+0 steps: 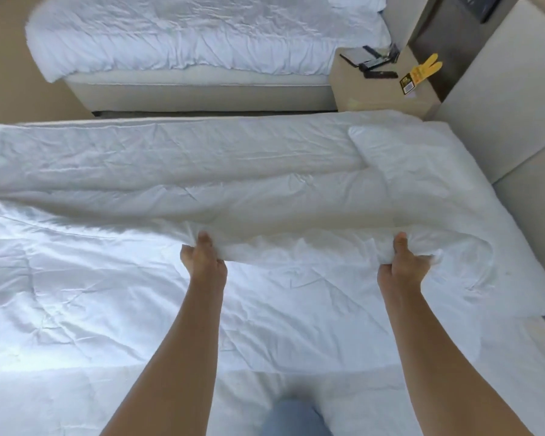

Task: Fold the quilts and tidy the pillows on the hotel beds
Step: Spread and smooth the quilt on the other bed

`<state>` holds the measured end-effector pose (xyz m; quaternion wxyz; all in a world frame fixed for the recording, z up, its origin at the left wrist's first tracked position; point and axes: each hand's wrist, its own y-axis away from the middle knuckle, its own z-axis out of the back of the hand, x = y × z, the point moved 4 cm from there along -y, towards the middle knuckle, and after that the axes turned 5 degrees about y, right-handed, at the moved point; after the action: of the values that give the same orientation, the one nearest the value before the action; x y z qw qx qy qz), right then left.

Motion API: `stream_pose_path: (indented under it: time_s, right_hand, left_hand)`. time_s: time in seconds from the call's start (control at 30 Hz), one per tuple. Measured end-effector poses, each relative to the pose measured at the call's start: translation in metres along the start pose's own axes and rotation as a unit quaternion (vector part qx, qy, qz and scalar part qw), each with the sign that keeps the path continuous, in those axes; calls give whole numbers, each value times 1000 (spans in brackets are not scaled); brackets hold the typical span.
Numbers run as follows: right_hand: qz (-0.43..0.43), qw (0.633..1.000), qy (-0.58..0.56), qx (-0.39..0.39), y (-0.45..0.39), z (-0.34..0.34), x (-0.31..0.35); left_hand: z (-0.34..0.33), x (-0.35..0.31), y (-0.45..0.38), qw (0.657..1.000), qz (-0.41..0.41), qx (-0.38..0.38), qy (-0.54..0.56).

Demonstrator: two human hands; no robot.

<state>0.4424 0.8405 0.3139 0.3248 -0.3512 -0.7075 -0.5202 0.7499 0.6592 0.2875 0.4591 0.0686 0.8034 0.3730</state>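
1. The left hand (pixel 203 256) and right hand (pixel 401 258) each grip the folded edge of the white quilt (pixel 170 190), fingers curled under, thumbs on top; both arms reach forward.
2. The quilt lies across the near bed (pixel 516 357), its far half doubled over; a pillow (pixel 406 158) sits at its right end.
3. Beyond stand a nightstand (pixel 359 92) bearing dark items and a yellow tag (pixel 420 73); a 2nd bed (pixel 202 86) lies further back.

The near bed (pixel 516 357) is covered by a rumpled white fabric quilt (pixel 107 278), its far part doubled over, and a flat white pillow (pixel 412 158) is laid at the right end. A beige bedside cabinet (pixel 375 92) is topped with dark objects (pixel 372 62) and a yellow tag (pixel 420 73).
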Motion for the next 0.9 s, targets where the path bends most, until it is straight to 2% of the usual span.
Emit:
stream_pose_path:
  time_s: [0.33, 0.4, 0.43, 0.47, 0.5, 0.53, 0.57, 0.6, 0.63, 0.67, 0.7, 0.77, 0.9]
  right_hand:
    - [59, 992, 98, 57, -189, -125, -24]
    - [72, 985, 147, 58, -219, -143, -39]
    - [77, 975, 197, 73, -232, -152, -49]
    - [91, 951, 278, 95, -242, -161, -62]
    - [127, 905, 389, 118, -251, -168, -75]
    - [190, 829, 507, 141, -259, -174, -90]
    - [271, 732, 605, 155, -265, -179, -104]
    - [337, 632, 679, 161, -270, -183, -117]
    - [371, 555, 725, 167, -276, -184, -127]
    - [387, 501, 755, 172, -284, -182, -133]
    - [394, 464, 772, 181, -294, -178, -139]
    - [411, 431, 781, 189, -309, -172, -142]
    - [435, 409, 783, 174, -322, -174, -154]
  left_hand:
    - [-149, 35, -129, 996, -55, -50, -50]
    - [-165, 45, -158, 993, -81, -27, -86]
    - [-173, 51, -173, 984, -107, 7, -143]
    - [-180, 59, -189, 960, -136, 53, -238]
    - [-183, 71, -205, 909, -161, 100, -372]
    - [-183, 82, -218, 831, -195, 127, -506]
    - [-180, 92, -230, 743, -239, 136, -610]
    - [-176, 97, -237, 655, -301, 144, -678]
    - [-170, 103, -247, 579, -360, 155, -715]
    - [-163, 106, -254, 529, -388, 166, -736]
    - [-155, 110, -267, 496, -407, 168, -749]
    - [-144, 116, -287, 464, -415, 163, -765]
    - [-149, 125, -298, 458, -423, 156, -766]
